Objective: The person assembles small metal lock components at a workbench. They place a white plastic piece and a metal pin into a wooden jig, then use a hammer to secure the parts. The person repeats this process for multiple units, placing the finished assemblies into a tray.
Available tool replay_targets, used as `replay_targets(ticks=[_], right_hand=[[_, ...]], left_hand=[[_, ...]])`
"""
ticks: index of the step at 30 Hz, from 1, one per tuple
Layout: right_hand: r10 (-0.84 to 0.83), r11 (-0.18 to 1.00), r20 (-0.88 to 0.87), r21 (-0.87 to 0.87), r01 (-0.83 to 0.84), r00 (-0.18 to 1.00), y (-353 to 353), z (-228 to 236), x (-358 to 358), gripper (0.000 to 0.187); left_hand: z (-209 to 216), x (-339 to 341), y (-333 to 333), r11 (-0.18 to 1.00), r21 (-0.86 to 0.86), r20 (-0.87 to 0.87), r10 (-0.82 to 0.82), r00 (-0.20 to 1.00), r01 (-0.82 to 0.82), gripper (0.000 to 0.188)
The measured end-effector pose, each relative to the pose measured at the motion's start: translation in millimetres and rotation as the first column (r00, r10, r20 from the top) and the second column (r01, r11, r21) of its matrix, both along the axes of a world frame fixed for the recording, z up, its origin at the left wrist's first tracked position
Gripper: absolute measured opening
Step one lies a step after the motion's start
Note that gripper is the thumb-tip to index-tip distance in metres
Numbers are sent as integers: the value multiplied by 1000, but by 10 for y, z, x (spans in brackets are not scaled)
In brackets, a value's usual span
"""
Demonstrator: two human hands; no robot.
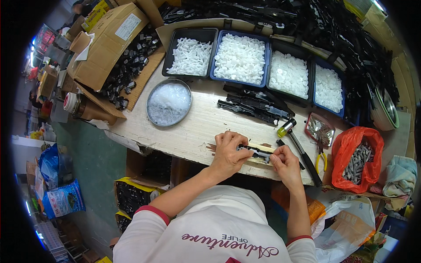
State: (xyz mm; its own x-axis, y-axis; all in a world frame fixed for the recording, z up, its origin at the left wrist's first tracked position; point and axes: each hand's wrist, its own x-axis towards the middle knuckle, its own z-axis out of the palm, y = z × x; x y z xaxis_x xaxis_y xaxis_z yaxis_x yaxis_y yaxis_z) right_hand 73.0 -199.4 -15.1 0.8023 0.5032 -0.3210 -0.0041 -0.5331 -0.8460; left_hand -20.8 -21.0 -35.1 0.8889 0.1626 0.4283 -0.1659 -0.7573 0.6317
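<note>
At the table's front edge, a long narrow black plastic assembly (254,150) with a grey piece along it lies between my hands, over a pale strip on the tabletop. My left hand (229,152) is closed round its left end, with the thumb along the part. The fingers of my right hand (286,165) pinch its right end, where the grey piece shows. My fingers hide both ends. Just beyond lie several similar black plastic assemblies (254,107) in a loose pile.
A yellow-tipped hammer (302,151) and yellow-handled pliers (322,160) lie right. A red bag (337,175) holds grey parts. Along the back stand bins of white plastic parts (240,57). A round metal dish (169,124) and a carton of black parts (103,52) are left.
</note>
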Motion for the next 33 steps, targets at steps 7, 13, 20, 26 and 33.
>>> replay_targets(ticks=[7,13,20,26,33], right_hand=[[111,990,37,-92,-107,993,-27,63,98,12],[338,928,714,-361,-91,614,-230,275,182,22],[229,966,633,-241,-93,739,-396,93,254,19],[27,996,286,77,-51,958,-155,407,80,37],[321,943,637,-143,-301,701,205,388,-54,38]], left_hand=[[18,2,13,1000,15,-39,-21,999,22,16],[-14,-20,16,1000,24,-35,-14,999,15,16],[-5,-15,0,1000,27,-26,-15,1000,16,16],[50,-29,42,996,-85,-32,-10,999,7,20],[151,-271,260,972,-205,-84,95,992,-111,29]])
